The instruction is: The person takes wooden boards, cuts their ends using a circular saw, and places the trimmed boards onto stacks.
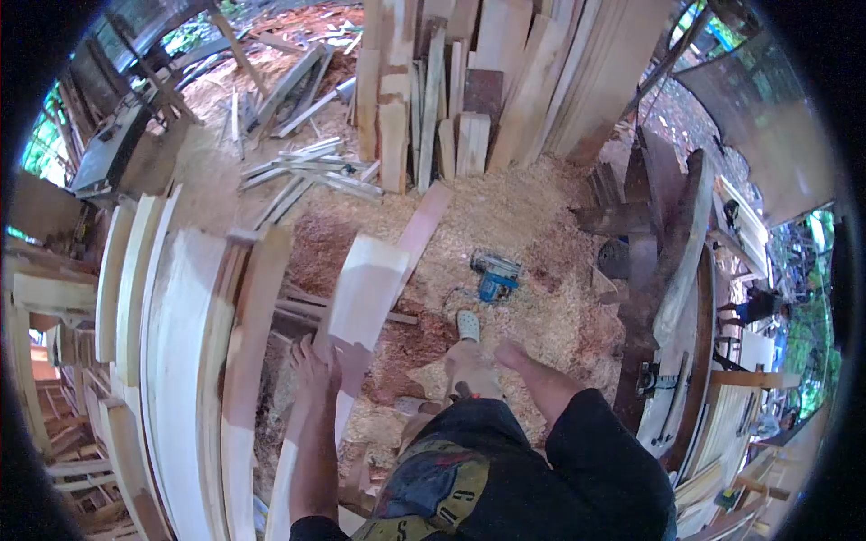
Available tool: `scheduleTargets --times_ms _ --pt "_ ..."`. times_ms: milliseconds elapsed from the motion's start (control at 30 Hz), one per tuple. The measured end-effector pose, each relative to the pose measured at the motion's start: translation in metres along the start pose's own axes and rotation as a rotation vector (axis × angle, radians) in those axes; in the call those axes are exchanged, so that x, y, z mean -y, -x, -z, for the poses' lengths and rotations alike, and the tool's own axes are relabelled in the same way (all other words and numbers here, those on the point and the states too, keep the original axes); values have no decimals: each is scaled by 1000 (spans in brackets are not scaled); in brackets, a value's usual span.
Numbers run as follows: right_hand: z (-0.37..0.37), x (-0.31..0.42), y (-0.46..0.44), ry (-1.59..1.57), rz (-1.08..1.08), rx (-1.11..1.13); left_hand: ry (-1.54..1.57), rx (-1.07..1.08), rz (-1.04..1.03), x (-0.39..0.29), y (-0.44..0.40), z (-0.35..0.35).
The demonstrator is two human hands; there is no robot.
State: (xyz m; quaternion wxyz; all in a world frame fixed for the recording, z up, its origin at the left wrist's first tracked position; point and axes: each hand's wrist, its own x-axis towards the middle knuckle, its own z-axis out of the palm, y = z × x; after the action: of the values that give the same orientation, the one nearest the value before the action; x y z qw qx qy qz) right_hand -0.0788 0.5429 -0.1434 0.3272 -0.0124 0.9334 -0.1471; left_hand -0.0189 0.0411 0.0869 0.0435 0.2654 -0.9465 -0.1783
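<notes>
A long pale wooden plank (365, 279) stands tilted on my left, its upper end in front of me. My left hand (314, 365) is at the plank's left edge, with the fingers curled against it. My right hand (511, 353) hangs in front of my right side, away from the plank. It looks small and blurred, and its fingers cannot be made out. On the ground ahead of my foot lies a blue power tool (496, 278), apart from both hands.
Several thick boards (194, 361) stand upright on my left. More boards (478, 81) lean at the back, beside a heap of thin offcuts (316, 167). Wood shavings (541, 216) cover the ground. Dark slabs (663, 270) stand on the right; another person (762, 307) is farther off.
</notes>
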Motion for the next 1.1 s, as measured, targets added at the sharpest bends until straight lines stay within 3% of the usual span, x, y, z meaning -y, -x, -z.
scheduleTargets --times_ms 100,167,233,300,367,433,467,500,567,633,667,733,767,833,900,967,1067,1100 --pt "55 -3 4 61 -127 327 -138 127 262 -44 -36 -25" --pt "72 -12 -5 10 -105 279 -178 228 512 -47 -55 -51" --pt "75 -22 -29 -41 -124 236 -246 16 426 9 -48 -107" --pt "72 -32 -58 -89 -185 198 -270 14 421 3 -48 -102" --pt "49 -63 -101 128 -37 282 -256 -8 472 -56 -56 -77" --pt "37 -89 -141 263 96 370 -450 90 442 -4 -48 -97" --pt "42 -97 -162 291 150 419 -574 -307 -27 -10 -52 -95" --pt "42 -106 -180 317 205 467 -183 -31 345 83 -26 -120" --pt "-13 -150 -231 227 -15 392 52 -73 375 69 -22 -111" --pt "-22 -163 -272 124 -168 334 238 -122 330 80 -15 -107" --pt "-8 -158 -284 102 -218 336 416 -78 494 39 -27 -97" --pt "27 -142 -308 59 -318 331 116 -43 370 40 -21 -89" --pt "9 -150 -324 119 -255 240 136 4 313 38 -22 -83" --pt "-37 -176 -355 233 -117 60 -329 116 50 108 13 -65" --pt "-46 -177 -378 178 -94 21 266 -50 383 91 3 -68" --pt "-44 -172 -395 123 -92 19 127 117 294 92 9 -55" --pt "-58 -181 -425 61 -91 72 -263 223 -151 85 6 -50" --pt "-71 -193 -436 51 -71 91 -178 265 -59 56 -8 -56"
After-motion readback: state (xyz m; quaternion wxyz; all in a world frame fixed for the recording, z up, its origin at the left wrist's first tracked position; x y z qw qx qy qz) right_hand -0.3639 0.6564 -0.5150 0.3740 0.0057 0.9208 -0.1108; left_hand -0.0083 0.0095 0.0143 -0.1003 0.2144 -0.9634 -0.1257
